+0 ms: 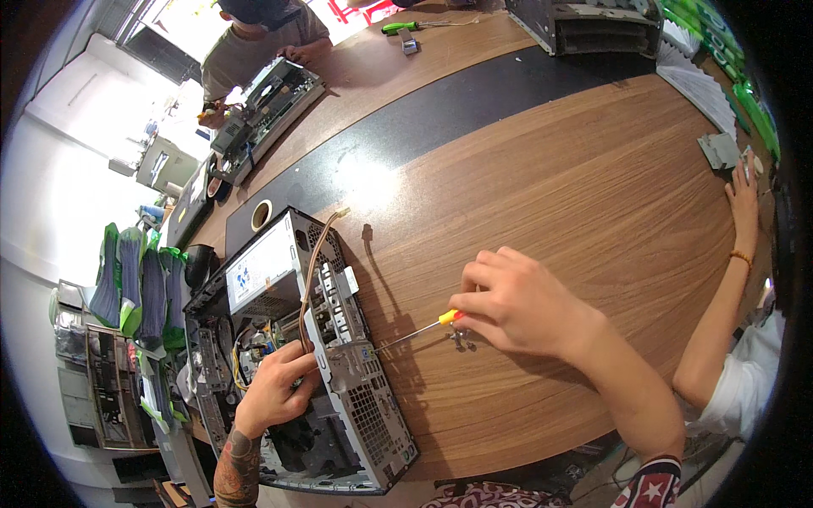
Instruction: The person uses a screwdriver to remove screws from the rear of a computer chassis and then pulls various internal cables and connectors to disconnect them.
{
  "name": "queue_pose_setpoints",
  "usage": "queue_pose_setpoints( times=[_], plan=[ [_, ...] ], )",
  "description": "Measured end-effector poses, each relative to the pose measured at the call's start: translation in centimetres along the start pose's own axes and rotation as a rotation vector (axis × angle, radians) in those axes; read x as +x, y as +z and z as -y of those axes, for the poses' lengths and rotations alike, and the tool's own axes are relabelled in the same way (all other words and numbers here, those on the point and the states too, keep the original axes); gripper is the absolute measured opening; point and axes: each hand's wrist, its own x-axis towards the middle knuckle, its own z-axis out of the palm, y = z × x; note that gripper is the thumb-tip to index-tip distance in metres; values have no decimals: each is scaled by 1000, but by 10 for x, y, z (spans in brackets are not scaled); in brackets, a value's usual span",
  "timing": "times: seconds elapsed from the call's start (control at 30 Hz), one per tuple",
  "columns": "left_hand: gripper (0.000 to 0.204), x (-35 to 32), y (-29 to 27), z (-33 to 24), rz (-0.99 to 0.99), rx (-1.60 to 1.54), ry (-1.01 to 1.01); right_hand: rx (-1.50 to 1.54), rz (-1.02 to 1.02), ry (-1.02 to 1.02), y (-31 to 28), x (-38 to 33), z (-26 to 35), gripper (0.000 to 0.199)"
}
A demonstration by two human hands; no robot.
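Observation:
An opened desktop computer case (pixel 373 415) lies on its side at the table's near left, its inner boards and power supply (pixel 258 269) exposed. My right hand (pixel 521 303) grips a screwdriver (pixel 447 317) with a yellow and red handle. Its thin shaft points left, and the tip meets the case's rear panel. Inside the case edge, my left hand (pixel 278 385) is closed by the metal frame; what its fingers hold, if anything, is hidden. A brown cable (pixel 313 271) loops over the case above that hand. Small screws (pixel 460 340) lie on the table below the screwdriver handle.
Across the wooden table (pixel 542 186), a person works on another opened computer (pixel 271 114). A second person's arm (pixel 720 296) reaches in at the right. A tape roll (pixel 262 215) stands behind my case. A green screwdriver (pixel 402 27) and a metal chassis (pixel 593 30) are at the far side.

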Motion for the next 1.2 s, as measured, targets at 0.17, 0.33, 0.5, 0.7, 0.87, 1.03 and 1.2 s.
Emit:
queue_pose_setpoints(
  times=[0.17, 0.33, 0.5, 0.7, 0.87, 1.03, 1.2],
  plan=[
    [22, 0, 1, 0, -19, 12, 7, 62, -8, 21, 0, 0, 1, 15],
    [18, 0, 0, 2, -1, 6, -1, 46, 28, 23, -1, 1, 2, 15],
    [17, 0, 0, 2, 1, -1, 3, 98, -24, 23, 0, 2, 2, 15],
    [18, 0, 0, 1, 6, 2, -9, 91, 25, 24, -2, 1, 1, 16],
    [18, 0, 0, 1, -17, 27, 22, 132, 27, 43, -1, 2, 2, 15],
    [19, 0, -1, 0, 12, 17, -23, 94, -5, 6, 4, 3, 7, 16],
    [20, 3, 0, -2, -12, -1, 8, 164, 33, 67, 3, 3, 9, 16]
  ],
)
